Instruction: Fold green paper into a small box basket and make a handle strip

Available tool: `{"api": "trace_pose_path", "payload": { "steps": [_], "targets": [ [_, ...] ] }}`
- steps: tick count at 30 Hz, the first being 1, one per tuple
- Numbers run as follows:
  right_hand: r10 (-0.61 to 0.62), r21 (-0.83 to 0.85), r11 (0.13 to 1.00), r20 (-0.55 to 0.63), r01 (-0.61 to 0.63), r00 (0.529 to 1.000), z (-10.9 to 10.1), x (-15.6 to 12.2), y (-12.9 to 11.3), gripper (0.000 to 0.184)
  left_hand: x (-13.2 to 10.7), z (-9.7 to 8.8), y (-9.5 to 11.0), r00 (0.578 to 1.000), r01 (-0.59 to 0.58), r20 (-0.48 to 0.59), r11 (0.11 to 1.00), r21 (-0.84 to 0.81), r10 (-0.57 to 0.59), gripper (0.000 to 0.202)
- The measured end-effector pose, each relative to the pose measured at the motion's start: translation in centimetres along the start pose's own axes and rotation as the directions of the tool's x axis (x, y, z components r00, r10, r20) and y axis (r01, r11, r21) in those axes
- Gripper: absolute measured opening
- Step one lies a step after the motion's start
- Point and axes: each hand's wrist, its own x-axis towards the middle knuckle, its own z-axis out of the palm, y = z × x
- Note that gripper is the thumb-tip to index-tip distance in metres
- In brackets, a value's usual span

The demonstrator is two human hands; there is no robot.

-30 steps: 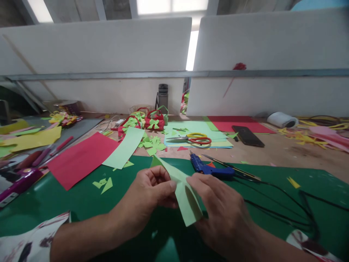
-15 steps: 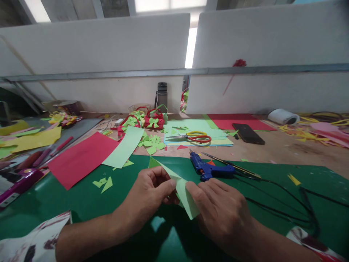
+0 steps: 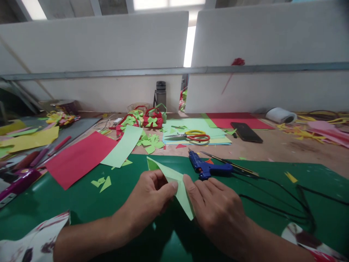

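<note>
A folded piece of light green paper [image 3: 178, 185] is held up over the green mat, its pointed far end tilting up and left. My left hand [image 3: 155, 193] pinches its left side between thumb and fingers. On the right edge, my right hand [image 3: 215, 203] grips it with the index finger pressed along the paper; the thumb is hidden. Just beyond my right hand lies a blue glue gun [image 3: 208, 167], and a long, thin dark-and-yellow tool [image 3: 231, 163] rests behind it. Small green paper scraps [image 3: 102, 183] lie left of my left hand.
Scissors [image 3: 191, 135] lie on stacked green sheets at the back. A phone [image 3: 247, 132] is to their right. Red paper [image 3: 81, 158] and a light green strip [image 3: 122, 145] lie left. A dark bottle [image 3: 161, 95] stands by the wall. A black cord [image 3: 275, 211] runs along the right.
My right index finger has shifted slightly up and left along the folded green paper, and the paper's fold has turned a little. Both hands still hold it. The whole view has shifted slightly.
</note>
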Motion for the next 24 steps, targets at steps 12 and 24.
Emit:
{"api": "trace_pose_path", "payload": {
  "steps": [12,24],
  "targets": [
    [-0.024,0.004,1.000,-0.021,0.024,0.999,-0.4,0.1,-0.4,0.028,0.1,0.5,-0.5,0.995,0.077,0.079,0.989,-0.123,-0.067,0.006],
    [0.032,0.012,0.999,-0.042,-0.031,0.999,-0.4,0.0,0.2,0.023,-1.5,-1.5,-0.5,0.852,-0.449,0.110,0.605,0.658,0.513,0.022]
  ]
}}
